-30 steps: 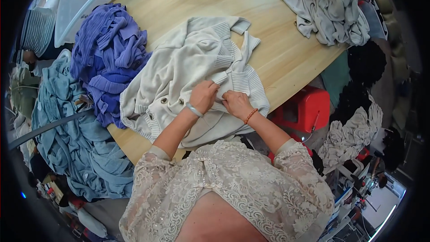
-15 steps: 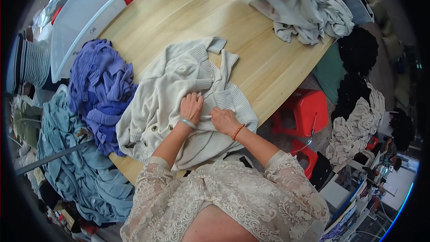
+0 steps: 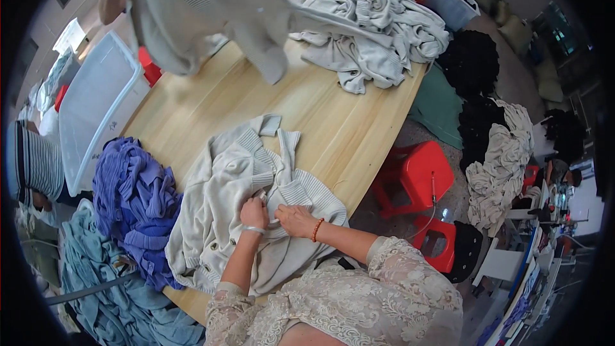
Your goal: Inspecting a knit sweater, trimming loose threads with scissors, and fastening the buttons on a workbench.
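A cream knit cardigan with dark buttons and ribbed edges lies bunched on the table in front of me. My left hand, with a pale bangle at the wrist, is curled closed on a fold of its front. Close by on the right, my right hand, wearing a red bead bracelet, pinches the same knit near a ribbed band. The fingertips of both hands are partly hidden in the cloth. Purple knitwear is heaped against the cardigan's left side.
Across the wooden table, a blurred cream garment hangs in the air beside a heap of cream knits. Blue-green knitwear and a clear plastic bin flank the left edge. Red stools stand to the right.
The view has tilted toward the far side. The cream garment over there has swung leftward, away from the heap. My left hand has gone from lying fairly flat to curled on the cardigan.
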`<state>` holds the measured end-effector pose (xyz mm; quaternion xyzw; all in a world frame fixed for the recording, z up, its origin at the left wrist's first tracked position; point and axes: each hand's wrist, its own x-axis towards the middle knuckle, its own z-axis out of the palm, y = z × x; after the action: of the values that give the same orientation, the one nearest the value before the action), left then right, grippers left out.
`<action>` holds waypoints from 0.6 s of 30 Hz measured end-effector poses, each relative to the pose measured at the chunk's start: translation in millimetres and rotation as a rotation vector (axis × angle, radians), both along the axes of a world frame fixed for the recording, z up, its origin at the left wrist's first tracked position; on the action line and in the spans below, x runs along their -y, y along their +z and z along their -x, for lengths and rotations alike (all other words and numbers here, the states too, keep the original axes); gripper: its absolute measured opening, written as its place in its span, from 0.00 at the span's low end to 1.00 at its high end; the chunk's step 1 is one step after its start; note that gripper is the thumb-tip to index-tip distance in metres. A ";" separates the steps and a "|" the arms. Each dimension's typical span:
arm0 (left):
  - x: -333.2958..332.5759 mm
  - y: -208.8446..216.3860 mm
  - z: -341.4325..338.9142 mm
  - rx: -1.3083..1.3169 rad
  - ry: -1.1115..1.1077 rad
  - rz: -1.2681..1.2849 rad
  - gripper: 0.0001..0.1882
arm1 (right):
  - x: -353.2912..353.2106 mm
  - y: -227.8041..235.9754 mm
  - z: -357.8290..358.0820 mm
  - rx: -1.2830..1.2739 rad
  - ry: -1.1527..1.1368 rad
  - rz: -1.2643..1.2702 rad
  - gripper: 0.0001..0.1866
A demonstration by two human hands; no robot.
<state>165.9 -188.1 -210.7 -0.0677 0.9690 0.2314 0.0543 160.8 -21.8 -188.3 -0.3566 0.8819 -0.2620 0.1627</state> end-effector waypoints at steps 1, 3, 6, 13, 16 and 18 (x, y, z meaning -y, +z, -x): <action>1.7 7.7 -3.1 0.071 0.026 -0.185 0.04 | 1.9 0.8 -1.3 -0.024 -0.016 0.030 0.03; 16.4 -20.1 -8.1 0.229 0.186 -0.838 0.05 | 8.8 -0.5 -2.3 0.029 -0.044 0.013 0.06; 18.0 -9.7 -13.5 0.268 0.257 -1.053 0.05 | 10.5 10.2 -2.3 0.070 -0.067 0.017 0.10; 26.0 4.8 -14.4 0.414 0.282 -1.158 0.08 | 10.7 15.4 -5.1 0.073 -0.161 0.101 0.11; 27.9 8.5 -21.6 0.368 0.208 -1.214 0.11 | 8.8 25.0 -3.0 0.065 -0.142 0.114 0.12; 24.0 18.0 -33.0 0.294 0.069 -1.338 0.15 | 4.6 21.3 -0.2 0.119 -0.157 0.124 0.13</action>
<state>198.9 -212.1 -192.6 -0.0810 0.5974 0.7703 0.2081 161.0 -26.4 -167.0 -0.2796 0.8780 -0.3486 0.1714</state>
